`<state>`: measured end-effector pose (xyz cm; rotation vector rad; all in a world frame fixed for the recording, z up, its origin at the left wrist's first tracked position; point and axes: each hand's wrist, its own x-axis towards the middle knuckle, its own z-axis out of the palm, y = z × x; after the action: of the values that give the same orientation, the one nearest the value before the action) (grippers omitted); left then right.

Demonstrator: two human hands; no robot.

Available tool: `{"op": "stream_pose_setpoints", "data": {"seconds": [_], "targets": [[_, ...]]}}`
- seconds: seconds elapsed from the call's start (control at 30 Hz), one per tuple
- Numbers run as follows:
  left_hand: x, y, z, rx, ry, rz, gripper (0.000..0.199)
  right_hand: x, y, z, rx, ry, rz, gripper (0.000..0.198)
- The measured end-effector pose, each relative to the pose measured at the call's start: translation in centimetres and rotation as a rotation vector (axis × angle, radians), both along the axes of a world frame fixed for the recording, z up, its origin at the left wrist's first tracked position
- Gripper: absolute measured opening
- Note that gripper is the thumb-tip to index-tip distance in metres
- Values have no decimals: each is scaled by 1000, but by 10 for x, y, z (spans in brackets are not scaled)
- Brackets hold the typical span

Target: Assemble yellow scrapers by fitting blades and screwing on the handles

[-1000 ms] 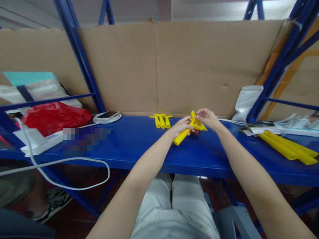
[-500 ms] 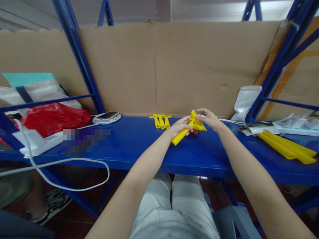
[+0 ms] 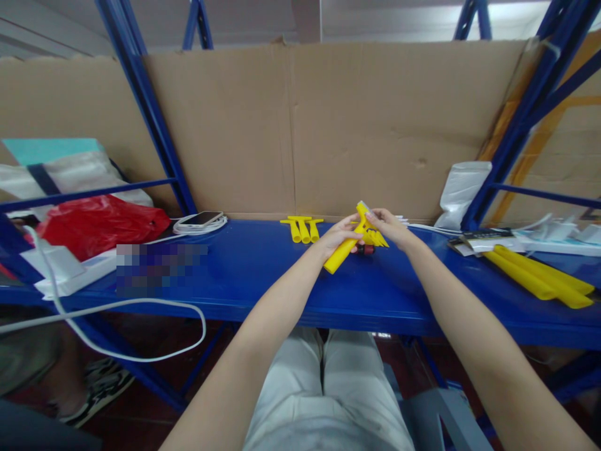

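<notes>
A yellow T-shaped scraper-like tool [image 3: 339,258] with a thick round handle is held slantwise above the table, its handle end toward me. My left hand [image 3: 342,238] is wrapped round the handle just below the head. At the far end, my right hand [image 3: 387,227] closes its fingers and thumb on the head, which has a clear edge. Behind and below the hands lie several small yellow pointed pieces [image 3: 376,238], partly hidden. A dark red roundish object [image 3: 365,249] sits under them. To the left, three similar yellow T-shaped tools [image 3: 305,232] lie side by side.
Long yellow pieces [image 3: 539,275] lie at the right beside a white power strip [image 3: 563,244]. A phone [image 3: 203,218] rests on a coiled white cable at the left, near a red plastic bag [image 3: 106,225]. A cardboard wall [image 3: 235,138] backs the blue table [image 3: 263,275].
My right hand has shifted slightly left, with its fingers lower and closer on the tool's head. The head end has tipped a little up and left. My left hand keeps its hold.
</notes>
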<state>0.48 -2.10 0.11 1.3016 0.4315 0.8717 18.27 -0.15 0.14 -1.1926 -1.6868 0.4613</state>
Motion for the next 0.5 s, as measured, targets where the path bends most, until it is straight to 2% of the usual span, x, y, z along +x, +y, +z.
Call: {"op": "stream_pose_setpoints", "data": {"seconds": [0.13, 0.23, 0.3, 0.37, 0.5], "targets": [[7, -3, 0, -50, 36, 123, 70, 2, 10, -8, 120, -168, -225, 42], [11, -1, -1, -102, 65, 252, 71, 5, 10, -9, 195, -317, -273, 35], [11, 2, -2, -154, 79, 359, 71, 6, 6, -7, 157, -393, -214, 25], [9, 5, -2, -212, 82, 462, 71, 3, 0, -6, 61, -454, -122, 18], [5, 12, -4, -276, 50, 590, 70, -5, -9, -5, -123, -561, 77, 22]]}}
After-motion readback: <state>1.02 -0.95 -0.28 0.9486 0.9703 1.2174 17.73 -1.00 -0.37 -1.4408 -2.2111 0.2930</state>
